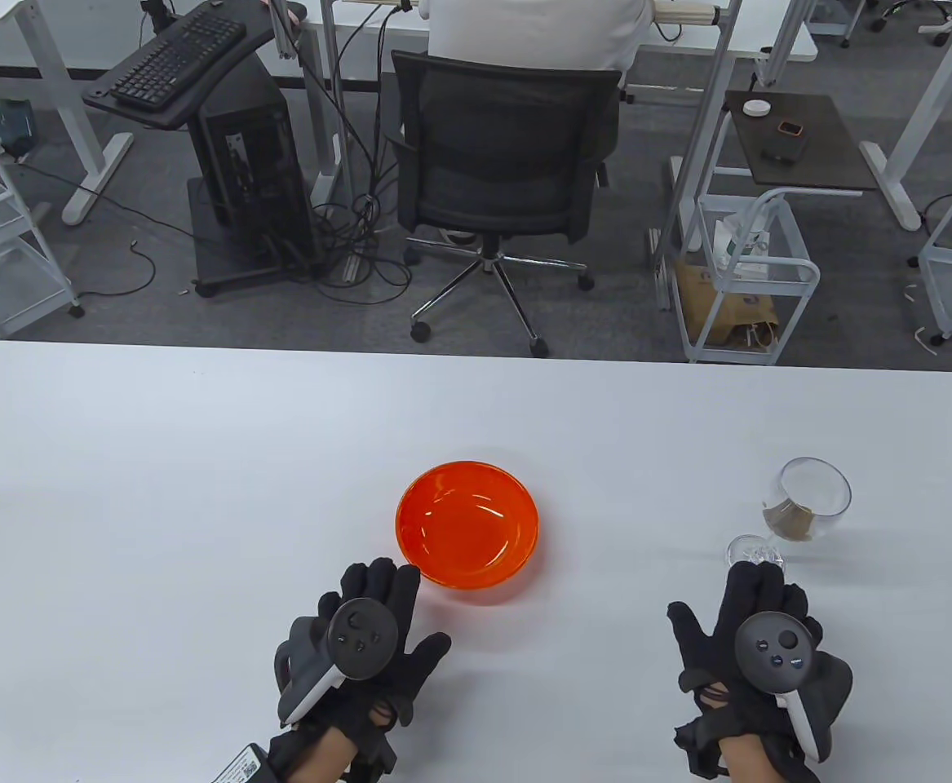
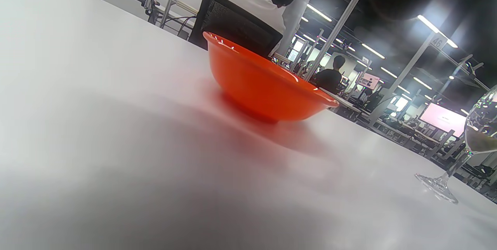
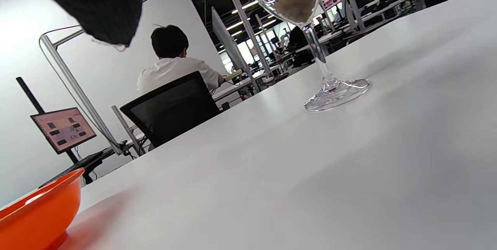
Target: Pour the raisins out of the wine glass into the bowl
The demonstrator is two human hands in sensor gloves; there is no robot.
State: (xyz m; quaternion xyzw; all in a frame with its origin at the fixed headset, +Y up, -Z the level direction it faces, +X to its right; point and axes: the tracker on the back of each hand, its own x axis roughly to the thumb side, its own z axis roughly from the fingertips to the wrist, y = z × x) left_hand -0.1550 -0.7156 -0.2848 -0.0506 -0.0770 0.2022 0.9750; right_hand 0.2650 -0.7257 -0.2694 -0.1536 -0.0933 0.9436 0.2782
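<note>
An empty orange bowl (image 1: pixel 467 530) stands near the middle of the white table (image 1: pixel 157 489). A clear wine glass (image 1: pixel 806 502) with light brown raisins (image 1: pixel 787 520) in it stands upright to the bowl's right. My left hand (image 1: pixel 378 599) lies open, just short of the bowl's near rim, holding nothing. My right hand (image 1: pixel 757 595) lies open, its fingertips just short of the glass's foot (image 1: pixel 753 550). The left wrist view shows the bowl (image 2: pixel 264 83) and the glass (image 2: pixel 466 145). The right wrist view shows the glass (image 3: pixel 322 79), the raisins (image 3: pixel 299 3) and the bowl's rim (image 3: pixel 35 207).
The table's far edge (image 1: pixel 476 357) runs across the table view. Beyond it are a black office chair (image 1: pixel 500 163) with a seated person, desks and white carts, all off the table.
</note>
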